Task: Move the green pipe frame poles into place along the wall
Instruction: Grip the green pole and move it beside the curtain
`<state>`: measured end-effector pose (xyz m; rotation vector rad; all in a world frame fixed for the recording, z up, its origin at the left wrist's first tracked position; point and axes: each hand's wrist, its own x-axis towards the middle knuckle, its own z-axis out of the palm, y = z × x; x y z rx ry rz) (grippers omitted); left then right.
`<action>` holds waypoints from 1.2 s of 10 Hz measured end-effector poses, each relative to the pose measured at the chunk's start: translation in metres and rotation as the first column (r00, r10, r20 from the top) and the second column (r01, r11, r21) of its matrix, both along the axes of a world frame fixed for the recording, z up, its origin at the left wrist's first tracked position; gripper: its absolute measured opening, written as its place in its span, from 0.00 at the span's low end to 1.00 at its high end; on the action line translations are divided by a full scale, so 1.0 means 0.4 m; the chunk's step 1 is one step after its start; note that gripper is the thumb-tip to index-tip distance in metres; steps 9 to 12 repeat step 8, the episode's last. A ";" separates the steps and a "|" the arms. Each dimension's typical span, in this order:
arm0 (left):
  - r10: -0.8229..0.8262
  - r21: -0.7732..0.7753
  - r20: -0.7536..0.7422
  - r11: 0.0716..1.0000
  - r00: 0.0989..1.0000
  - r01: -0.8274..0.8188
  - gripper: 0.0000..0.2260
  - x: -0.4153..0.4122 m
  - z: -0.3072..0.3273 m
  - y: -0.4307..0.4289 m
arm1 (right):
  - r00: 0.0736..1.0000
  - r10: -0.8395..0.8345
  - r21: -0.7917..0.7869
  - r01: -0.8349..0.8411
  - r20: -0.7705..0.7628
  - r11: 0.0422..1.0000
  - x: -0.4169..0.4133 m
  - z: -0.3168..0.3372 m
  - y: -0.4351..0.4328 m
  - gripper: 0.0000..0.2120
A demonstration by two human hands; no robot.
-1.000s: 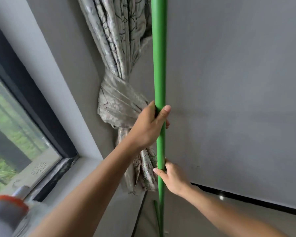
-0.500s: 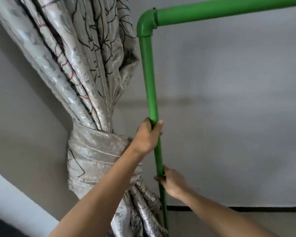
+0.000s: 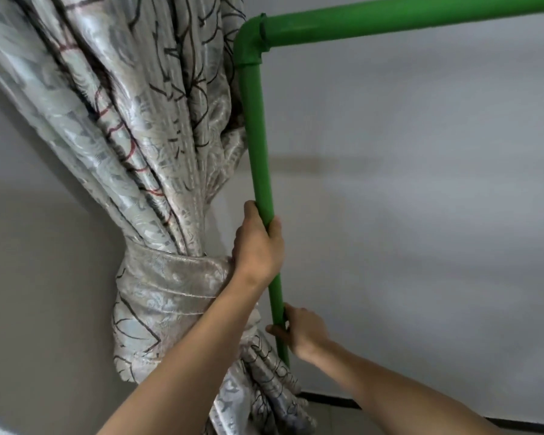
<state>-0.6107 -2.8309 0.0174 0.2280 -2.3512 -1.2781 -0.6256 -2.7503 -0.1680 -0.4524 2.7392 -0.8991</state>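
Note:
A green pipe frame stands upright against the grey wall. Its vertical pole [image 3: 258,146] rises to an elbow joint [image 3: 248,42], from which a horizontal pole [image 3: 405,22] runs off to the right edge. My left hand [image 3: 258,246] is wrapped around the vertical pole at mid height. My right hand [image 3: 302,331] grips the same pole lower down, fingers curled round it from the right. The pole's foot is hidden behind the curtain and my right hand.
A knotted patterned curtain [image 3: 145,171] hangs just left of the pole, touching my left wrist. The plain grey wall [image 3: 421,215] fills the right side, with a dark skirting strip [image 3: 327,400] at the floor.
My view has tilted up from the window sill to the frame's top corner. Both hands keep their grip on the vertical pole, which now stands closer to the curtain.

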 end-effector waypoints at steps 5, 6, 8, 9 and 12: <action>0.302 -0.148 -0.005 0.943 0.953 -0.300 0.16 0.089 0.037 0.005 | 0.973 0.152 -0.247 -0.107 0.171 0.963 0.029 -0.045 -0.035 0.18; 0.261 -0.164 -0.003 0.952 0.965 -0.258 0.16 0.119 0.029 0.013 | 0.949 0.191 -0.306 -0.109 0.253 0.946 0.062 -0.025 0.007 0.30; 0.113 -0.127 -0.028 0.985 0.993 -0.115 0.23 0.215 0.001 -0.002 | 0.979 0.105 -0.400 -0.025 0.177 0.916 0.156 0.084 0.139 0.16; 0.113 -0.127 -0.028 0.985 0.993 -0.115 0.23 0.215 0.001 -0.002 | 0.979 0.105 -0.400 -0.025 0.177 0.916 0.156 0.084 0.139 0.16; 0.113 -0.127 -0.028 0.985 0.993 -0.115 0.23 0.215 0.001 -0.002 | 0.979 0.105 -0.400 -0.025 0.177 0.916 0.156 0.084 0.139 0.16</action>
